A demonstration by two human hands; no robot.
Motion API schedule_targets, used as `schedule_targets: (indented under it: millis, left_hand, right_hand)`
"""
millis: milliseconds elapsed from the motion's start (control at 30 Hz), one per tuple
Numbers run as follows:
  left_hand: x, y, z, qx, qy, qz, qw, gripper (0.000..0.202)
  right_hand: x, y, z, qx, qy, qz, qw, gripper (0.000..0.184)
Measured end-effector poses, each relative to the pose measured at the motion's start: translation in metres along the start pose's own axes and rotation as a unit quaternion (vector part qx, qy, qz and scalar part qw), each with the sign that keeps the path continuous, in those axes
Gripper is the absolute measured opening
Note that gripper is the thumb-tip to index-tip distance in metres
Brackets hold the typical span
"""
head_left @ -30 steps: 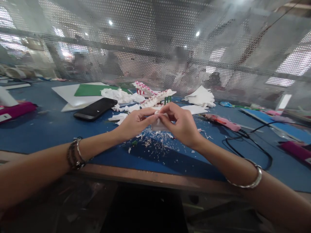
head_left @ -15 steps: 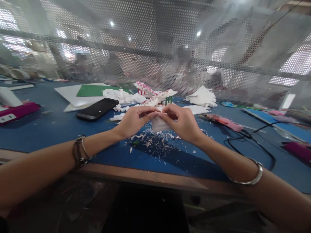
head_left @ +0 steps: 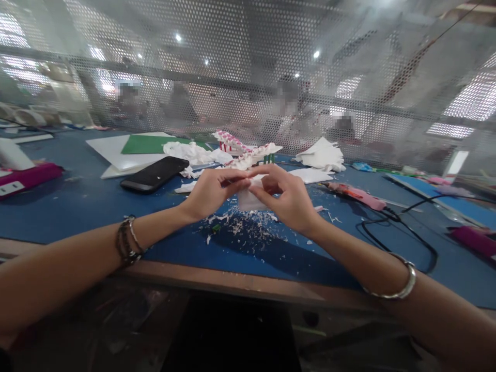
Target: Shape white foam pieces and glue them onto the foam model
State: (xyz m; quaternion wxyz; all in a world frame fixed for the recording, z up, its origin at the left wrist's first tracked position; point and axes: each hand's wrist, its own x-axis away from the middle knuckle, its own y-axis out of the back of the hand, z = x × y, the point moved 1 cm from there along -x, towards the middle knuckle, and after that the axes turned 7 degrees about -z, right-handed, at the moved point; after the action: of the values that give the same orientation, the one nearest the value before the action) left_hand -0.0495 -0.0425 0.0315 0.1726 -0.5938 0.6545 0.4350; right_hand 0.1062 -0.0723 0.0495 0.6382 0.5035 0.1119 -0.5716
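Both my hands meet over the middle of the blue table (head_left: 77, 206). My left hand (head_left: 211, 192) and my right hand (head_left: 289, 199) each pinch the top edge of a small white paper piece (head_left: 247, 199), held just above the table. Fingertips of the two hands almost touch. Under the paper lies a scatter of tiny white and pink scraps (head_left: 248, 227). Behind my hands stands a paper model with pink-and-white trim and green posts (head_left: 248, 152).
A black phone (head_left: 155, 174) lies left of my hands, near white and green sheets (head_left: 135, 147). A pink glue gun (head_left: 354, 194) with a black cable (head_left: 403, 232) lies at the right. White paper piles (head_left: 321, 155) sit at the back. A perforated screen (head_left: 248, 77) closes off the far side; people sit behind it.
My hands have stayed together on the white paper, shifting only slightly; the fingers of my right hand have re-pinched its edge.
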Motion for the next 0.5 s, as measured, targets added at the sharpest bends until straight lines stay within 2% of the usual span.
schedule_targets:
  millis: [100,300,500]
  left_hand:
    - [0.0011,0.0,-0.0006,0.011,0.011,0.014,1.0,0.018]
    - [-0.0005,0.0005,0.0013,0.066,0.04,0.022,0.997,0.018]
    - [-0.0022,0.0014,0.0011,0.051,0.034,0.017,0.998,0.018]
  right_hand:
    - [0.0005,-0.0022,-0.0011,0.0,0.005,0.004,1.0,0.01]
    - [-0.0002,0.001,-0.0027,-0.011,-0.015,-0.007,1.0,0.014]
    - [-0.0031,0.0073,0.0038,0.054,0.006,0.037,0.998,0.018]
